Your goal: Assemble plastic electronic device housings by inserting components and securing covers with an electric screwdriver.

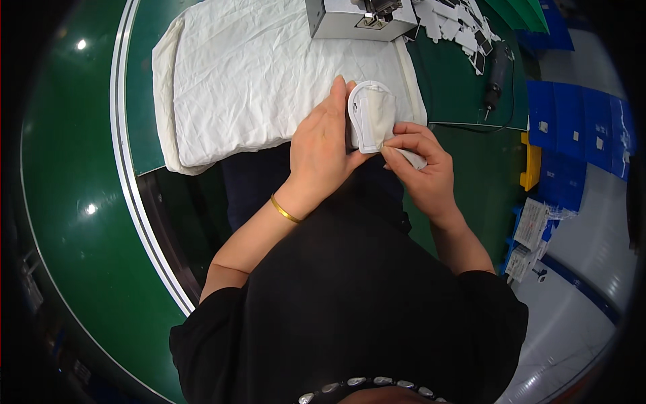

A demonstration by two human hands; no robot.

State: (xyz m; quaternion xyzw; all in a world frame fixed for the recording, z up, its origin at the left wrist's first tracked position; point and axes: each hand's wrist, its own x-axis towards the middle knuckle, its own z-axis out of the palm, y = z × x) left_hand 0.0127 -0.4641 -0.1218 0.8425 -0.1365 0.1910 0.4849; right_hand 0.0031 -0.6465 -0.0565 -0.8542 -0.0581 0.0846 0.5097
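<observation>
While the left grip clasps the white casing between them, the right grip pinches cloth.

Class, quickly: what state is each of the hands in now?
Left hand: closed, holding a white rounded part.
Right hand: closed, pinching white cloth.
</observation>
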